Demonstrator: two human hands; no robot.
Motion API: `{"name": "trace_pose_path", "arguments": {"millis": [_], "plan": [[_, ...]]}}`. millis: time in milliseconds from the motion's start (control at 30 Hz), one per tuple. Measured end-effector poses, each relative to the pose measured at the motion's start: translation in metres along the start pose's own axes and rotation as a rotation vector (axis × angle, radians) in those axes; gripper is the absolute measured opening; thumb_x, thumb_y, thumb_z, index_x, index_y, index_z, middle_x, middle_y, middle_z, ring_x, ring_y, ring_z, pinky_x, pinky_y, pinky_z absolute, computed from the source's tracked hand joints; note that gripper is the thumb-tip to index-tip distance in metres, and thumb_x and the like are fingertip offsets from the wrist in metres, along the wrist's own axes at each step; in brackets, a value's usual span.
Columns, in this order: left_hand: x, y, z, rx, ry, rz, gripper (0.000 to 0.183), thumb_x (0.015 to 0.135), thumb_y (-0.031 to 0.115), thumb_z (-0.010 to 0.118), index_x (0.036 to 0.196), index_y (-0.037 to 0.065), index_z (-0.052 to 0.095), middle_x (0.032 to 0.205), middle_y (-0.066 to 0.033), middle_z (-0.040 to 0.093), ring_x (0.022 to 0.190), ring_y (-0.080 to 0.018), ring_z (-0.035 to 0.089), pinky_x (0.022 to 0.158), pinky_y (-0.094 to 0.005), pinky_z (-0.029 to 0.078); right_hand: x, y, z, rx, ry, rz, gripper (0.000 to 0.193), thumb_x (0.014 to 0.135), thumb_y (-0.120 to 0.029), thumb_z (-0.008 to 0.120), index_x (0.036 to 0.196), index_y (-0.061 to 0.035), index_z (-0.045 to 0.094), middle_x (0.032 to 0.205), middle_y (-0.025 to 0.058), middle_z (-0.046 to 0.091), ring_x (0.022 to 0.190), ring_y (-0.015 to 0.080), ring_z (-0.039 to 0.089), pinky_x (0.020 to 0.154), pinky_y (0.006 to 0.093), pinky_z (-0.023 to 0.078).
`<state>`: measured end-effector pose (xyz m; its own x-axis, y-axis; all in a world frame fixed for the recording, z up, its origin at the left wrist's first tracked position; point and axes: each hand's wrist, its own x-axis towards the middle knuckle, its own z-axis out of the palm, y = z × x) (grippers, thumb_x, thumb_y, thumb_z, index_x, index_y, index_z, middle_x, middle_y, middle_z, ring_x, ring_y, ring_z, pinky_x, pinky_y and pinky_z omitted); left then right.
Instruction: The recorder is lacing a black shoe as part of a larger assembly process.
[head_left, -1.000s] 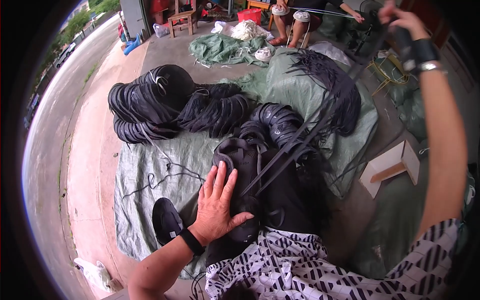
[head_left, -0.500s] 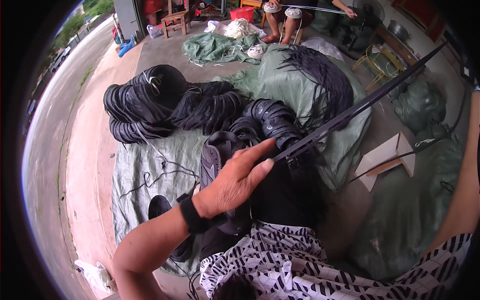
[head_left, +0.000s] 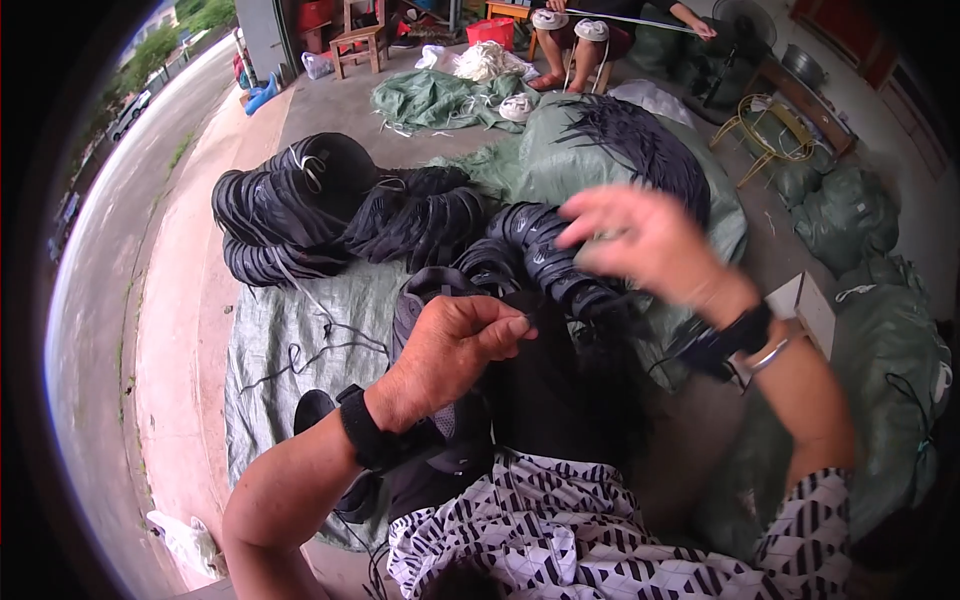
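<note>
Left hand point(head_left: 445, 350) part-hides shoe point(head_left: 412, 300); black stacks point(head_left: 290, 195) lie beyond.

Head-worn fisheye, looking down, close range

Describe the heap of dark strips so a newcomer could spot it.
Find the bulky green sack beyond the person's right hand. Across its top drapes a heap of dark strips. Unlike the stacked black pieces to its left, it is loose and stringy.

At six o'clock I see a white top point(head_left: 540, 510) with black geometric patterning, black bundles point(head_left: 285, 200) at ten, a brown chair point(head_left: 358, 41) at eleven, a red basket point(head_left: 491, 36) at twelve and dark green sacking point(head_left: 830, 430) at four.
</note>
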<state>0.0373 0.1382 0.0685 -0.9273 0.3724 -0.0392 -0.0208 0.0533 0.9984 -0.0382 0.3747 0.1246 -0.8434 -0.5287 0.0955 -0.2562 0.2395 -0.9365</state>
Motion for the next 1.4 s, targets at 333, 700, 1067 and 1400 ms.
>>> {"name": "trace_pose_path", "arguments": {"millis": [333, 700, 1067, 1400], "plan": [[-0.061, -0.047, -0.026, 0.650, 0.372, 0.139, 0.016, 0.077, 0.008, 0.071, 0.091, 0.005, 0.065, 0.083, -0.0062, 0.058, 0.076, -0.0191, 0.060, 0.065, -0.0296, 0.049, -0.036, 0.081, 0.093, 0.757, -0.148, 1.019, 0.023, 0.093, -0.022, 0.051, 0.098, -0.0009, 0.057, 0.065, 0.0064, 0.055, 0.037, 0.0036, 0.030, 0.035, 0.0197, 0.018], [-0.066, -0.072, -0.030, 1.073, 0.327, 0.258, 0.020, 0.069, 0.015, 0.074, 0.081, 0.011, 0.059, 0.078, -0.0048, 0.053, 0.072, -0.0245, 0.058, 0.057, -0.0345, 0.048, -0.047, 0.097, 0.156, 0.244, -0.308, 0.449, 0.015, 0.085, -0.014, 0.063, 0.084, 0.0001, 0.056, 0.057, 0.0022, 0.054, 0.045, 0.0073, 0.049, 0.042, 0.0230, 0.036], [-0.076, -0.093, -0.040, 0.958, 0.281, 0.140, 0.023, 0.073, 0.010, 0.069, 0.087, 0.007, 0.051, 0.079, -0.0081, 0.050, 0.065, -0.0280, 0.059, 0.057, -0.0382, 0.049, -0.044, 0.094, 0.096, 1.300, -0.406, 0.782, 0.022, 0.092, -0.022, 0.057, 0.102, -0.0023, 0.056, 0.064, -0.0023, 0.048, 0.042, 0.0007, 0.030, 0.038, 0.0136, 0.024], [-0.077, -0.076, -0.029, 0.893, 0.442, 0.261, 0.019, 0.076, 0.015, 0.069, 0.082, 0.007, 0.052, 0.077, -0.0077, 0.050, 0.066, -0.0250, 0.055, 0.058, -0.0357, 0.045, -0.054, 0.100, 0.115, 1.238, -0.223, 0.982, 0.017, 0.093, -0.023, 0.054, 0.100, -0.0082, 0.058, 0.063, -0.0056, 0.047, 0.038, 0.0006, 0.029, 0.041, 0.0169, 0.023]]}}
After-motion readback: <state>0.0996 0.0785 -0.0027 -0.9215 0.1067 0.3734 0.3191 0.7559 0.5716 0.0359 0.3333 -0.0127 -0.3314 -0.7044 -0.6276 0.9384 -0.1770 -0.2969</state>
